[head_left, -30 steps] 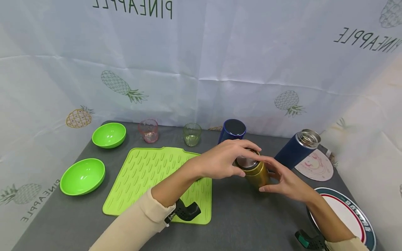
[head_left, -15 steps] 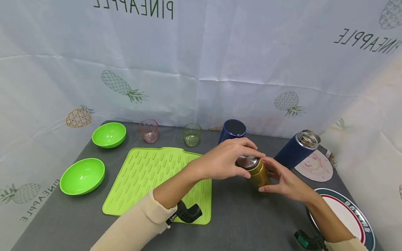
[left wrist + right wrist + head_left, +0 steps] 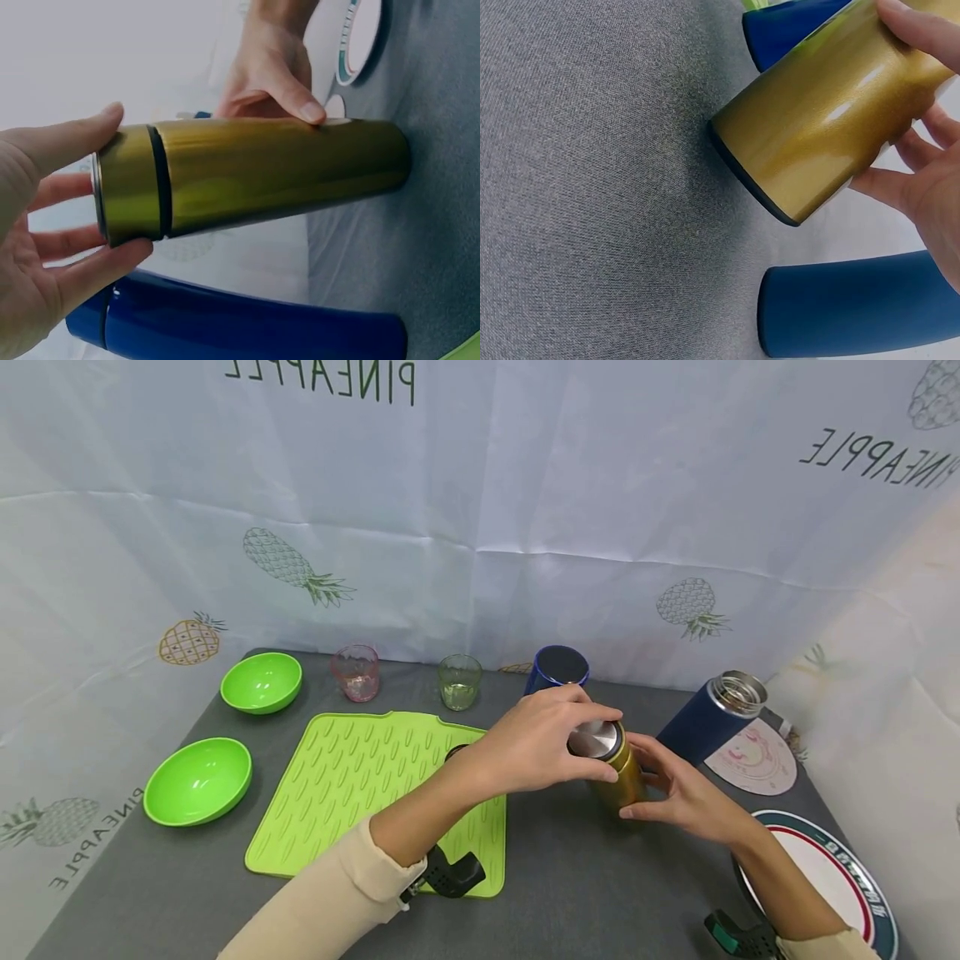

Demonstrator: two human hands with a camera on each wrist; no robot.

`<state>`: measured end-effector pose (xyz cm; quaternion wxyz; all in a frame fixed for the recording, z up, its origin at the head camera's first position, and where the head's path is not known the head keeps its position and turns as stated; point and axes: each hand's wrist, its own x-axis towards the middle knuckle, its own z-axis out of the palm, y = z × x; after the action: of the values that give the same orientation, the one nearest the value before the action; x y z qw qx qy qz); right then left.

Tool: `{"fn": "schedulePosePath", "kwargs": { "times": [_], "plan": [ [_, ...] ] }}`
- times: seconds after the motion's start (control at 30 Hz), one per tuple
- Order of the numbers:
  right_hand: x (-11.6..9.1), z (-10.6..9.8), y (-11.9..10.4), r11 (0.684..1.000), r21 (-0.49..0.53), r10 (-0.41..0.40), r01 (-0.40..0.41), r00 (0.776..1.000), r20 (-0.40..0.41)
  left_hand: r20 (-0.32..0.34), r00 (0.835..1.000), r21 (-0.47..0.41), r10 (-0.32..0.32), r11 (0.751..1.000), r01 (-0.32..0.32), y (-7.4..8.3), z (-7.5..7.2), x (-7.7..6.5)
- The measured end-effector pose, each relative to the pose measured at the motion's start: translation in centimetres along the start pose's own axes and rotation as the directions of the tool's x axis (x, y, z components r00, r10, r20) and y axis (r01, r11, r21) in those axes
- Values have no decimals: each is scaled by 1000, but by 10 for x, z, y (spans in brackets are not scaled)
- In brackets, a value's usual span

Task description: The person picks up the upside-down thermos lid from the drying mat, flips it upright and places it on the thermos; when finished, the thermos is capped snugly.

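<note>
A gold thermos (image 3: pixel 621 785) stands on the grey table between both hands. My left hand (image 3: pixel 536 743) grips its lid (image 3: pixel 131 187) from above, thumb on one side and fingers on the other. The lid has a shiny silver top and sits on the body, with a black band between them. My right hand (image 3: pixel 678 789) holds the gold body lower down, its thumb on the near side (image 3: pixel 922 34). Behind the left hand stands a glossy blue thermos (image 3: pixel 558 668), partly hidden. A navy thermos (image 3: pixel 705 718) without a lid, its steel mouth showing, stands behind the right hand.
A green ridged mat (image 3: pixel 360 793) lies left, with a small dark-rimmed object (image 3: pixel 454 750) mostly hidden behind my left wrist. Two green bowls (image 3: pixel 198 781), a pink glass (image 3: pixel 356 672) and a green glass (image 3: pixel 459 681) stand beyond. A plate (image 3: pixel 832 877) and pink disc (image 3: pixel 753 756) lie right.
My left hand has turned on the lid, its thumb shifting right along the near side; more of the silver top shows. The dark-rimmed object on the mat has come into view. My right hand stays put.
</note>
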<state>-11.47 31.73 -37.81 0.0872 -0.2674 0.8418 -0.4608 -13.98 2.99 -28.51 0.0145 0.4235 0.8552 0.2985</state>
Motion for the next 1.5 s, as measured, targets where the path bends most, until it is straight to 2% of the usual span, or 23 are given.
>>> {"fn": "schedulePosePath", "kwargs": {
  "times": [0.13, 0.33, 0.43, 0.6, 0.7, 0.83, 1.0, 1.17, 1.3, 1.4, 1.5],
  "plan": [
    [0, 0, 0, 1000, -4, 3, -3, 1000, 0, 26, 998, -38, 52, 998, -51, -2, -3, 1],
    [0, -1, 0, 1000, -15, 12, -12, 1000, 3, 111, 985, -98, 134, 988, -123, -5, -8, 1],
    [0, 0, 1, 1000, -10, 10, -10, 1000, 1, 105, 989, -79, 104, 992, -96, -4, -7, -1],
    [0, 0, 2, 1000, 8, 5, -5, 1000, 6, 17, 1000, -33, 4, 999, -3, 1, 0, -2],
    [0, 0, 1, 1000, 9, 0, 0, 1000, 9, -6, 1000, -39, -3, 999, 3, 1, 2, -1],
    [1, 0, 0, 1000, -4, -3, 3, 1000, 6, 5, 999, -77, 50, 996, -50, -3, 0, 1],
    [1, -1, -1, 1000, -3, 13, -13, 1000, 19, 59, 989, -135, 134, 983, -125, -10, -3, 1],
    [2, -1, -1, 1000, 4, 14, -14, 999, 31, 114, 977, -193, 183, 968, -159, -13, -5, 1],
    [2, 0, 0, 1000, -9, 12, -12, 1000, 20, 110, 984, -141, 140, 982, -124, -9, -3, -2],
    [1, 0, -1, 1000, -7, 4, -4, 1000, 15, 70, 996, -73, 58, 996, -52, -3, 1, -4],
    [2, 1, -1, 1000, 4, -2, 2, 1000, 19, 23, 1000, -43, -10, 999, 11, 2, 4, -6]
  ]
}}
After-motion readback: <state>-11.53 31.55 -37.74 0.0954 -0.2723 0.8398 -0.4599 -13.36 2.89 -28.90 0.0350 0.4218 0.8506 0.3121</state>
